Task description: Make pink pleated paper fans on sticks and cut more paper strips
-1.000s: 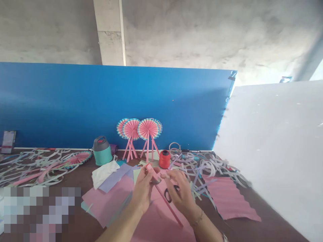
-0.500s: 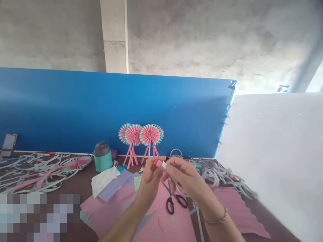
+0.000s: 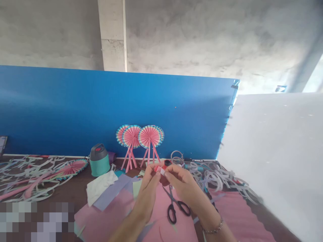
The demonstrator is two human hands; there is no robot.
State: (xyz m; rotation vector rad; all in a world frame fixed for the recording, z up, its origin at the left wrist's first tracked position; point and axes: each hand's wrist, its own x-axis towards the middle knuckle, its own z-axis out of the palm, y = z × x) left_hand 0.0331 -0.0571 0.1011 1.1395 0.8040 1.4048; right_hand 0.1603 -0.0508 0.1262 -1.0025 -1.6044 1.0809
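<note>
From the head view, pinched between the fingertips of the left hand and, seemingly, of the right hand: a small pink-and-white piece, largely covered. Neither hand released; both apparently grasping by the tips only. Just below the right hand, black-handled scissors, blades parted, on a pink sheet. Beyond both hands, pleated paper fans against a blue panel; just behind the right fingers, a partly hidden red container. To the right of the right hand, a tangle of pale strips.

Main risk, judging by the grip: a slip of the piece, from its smallness and so narrow a hold, then a fall onto similar pink below. Also possible: a crease or tear from opposed pulling, if paper; a knock to the scissors from a lowered right wrist.
</note>
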